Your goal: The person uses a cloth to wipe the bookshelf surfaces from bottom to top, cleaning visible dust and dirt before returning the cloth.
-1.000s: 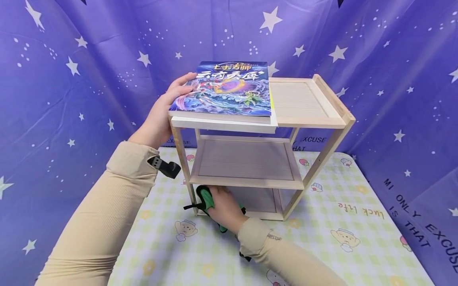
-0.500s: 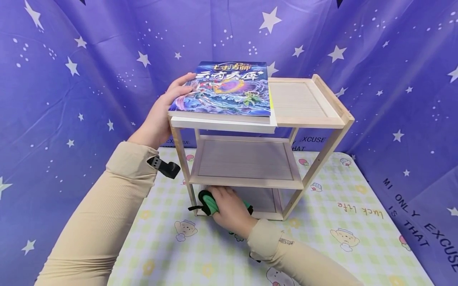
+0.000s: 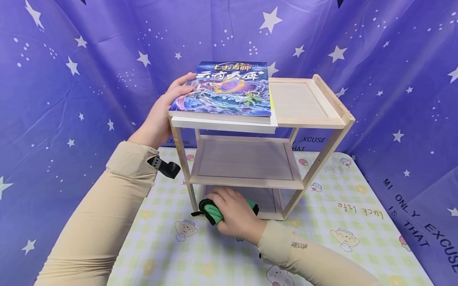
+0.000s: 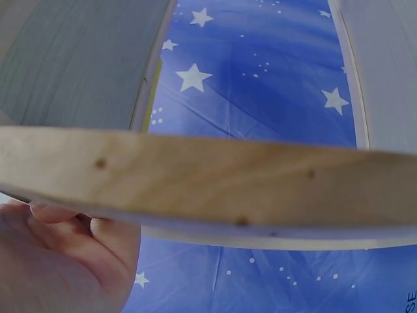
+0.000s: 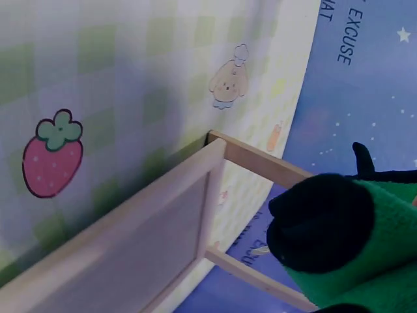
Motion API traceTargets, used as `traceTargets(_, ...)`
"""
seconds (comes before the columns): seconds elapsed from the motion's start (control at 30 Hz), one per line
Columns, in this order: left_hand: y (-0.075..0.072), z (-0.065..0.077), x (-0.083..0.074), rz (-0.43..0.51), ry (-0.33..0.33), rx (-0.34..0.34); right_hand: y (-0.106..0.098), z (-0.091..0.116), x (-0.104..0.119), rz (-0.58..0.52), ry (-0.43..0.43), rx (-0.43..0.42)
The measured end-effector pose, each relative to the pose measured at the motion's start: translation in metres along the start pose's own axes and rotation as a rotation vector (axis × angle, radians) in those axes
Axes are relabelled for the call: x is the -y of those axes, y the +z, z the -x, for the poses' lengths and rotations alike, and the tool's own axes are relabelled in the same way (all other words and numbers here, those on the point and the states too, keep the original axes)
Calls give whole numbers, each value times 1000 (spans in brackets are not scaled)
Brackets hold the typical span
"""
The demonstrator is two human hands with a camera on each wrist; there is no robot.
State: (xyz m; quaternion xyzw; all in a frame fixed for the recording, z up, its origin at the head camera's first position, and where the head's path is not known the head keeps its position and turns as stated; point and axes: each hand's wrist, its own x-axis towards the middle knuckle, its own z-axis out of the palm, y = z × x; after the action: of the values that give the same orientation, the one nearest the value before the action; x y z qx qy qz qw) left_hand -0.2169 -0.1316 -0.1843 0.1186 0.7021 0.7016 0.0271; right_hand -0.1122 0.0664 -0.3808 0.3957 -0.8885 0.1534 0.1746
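Note:
In the head view, my right hand [image 3: 237,216] grips a folded green cloth [image 3: 212,211] with black edging at the front of the bottom tier [image 3: 267,198] of a small wooden shelf [image 3: 305,101]. The right wrist view shows that green cloth [image 5: 391,238] up close, its black rolled end towards the shelf frame. My left hand [image 3: 157,111] holds the shelf's upper left end, fingertips lying on a blue illustrated book [image 3: 229,91]. From the left wrist, my palm [image 4: 71,261] is seen against the wooden side bar [image 4: 195,176]; the fingertips are hidden there.
A second, white-edged book [image 3: 225,124] lies under the blue one, overhanging the top tier's front. The middle tier [image 3: 247,159] spans above the right hand. The shelf stands on a checked tablecloth [image 3: 322,250], with a purple star curtain [image 3: 118,47] behind.
My right hand has shifted right and a little nearer the camera with the green cloth along the bottom tier's front. The left hand, books and shelf stay as they were.

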Motion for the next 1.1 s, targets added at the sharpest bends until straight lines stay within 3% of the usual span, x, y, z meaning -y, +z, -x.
traceTargets(0.17, 0, 0, 0, 3, 0, -2, -11, -1, 1, -19, -69, -75)
traceTargets(0.37, 0, 0, -1, 50, 9, -2, -29, -8, 3, -65, -86, -131)
traceTargets(0.63, 0, -1, 0, 20, 11, 4, -60, -21, -1, -85, -125, -261)
traceTargets(0.87, 1, -1, 0, 16, 21, 12, -88, -38, -14, -4, -102, -387)
traceTargets(1.1, 0, -1, 1, 5, 18, 5, -93, -45, -29, 184, -35, -357)
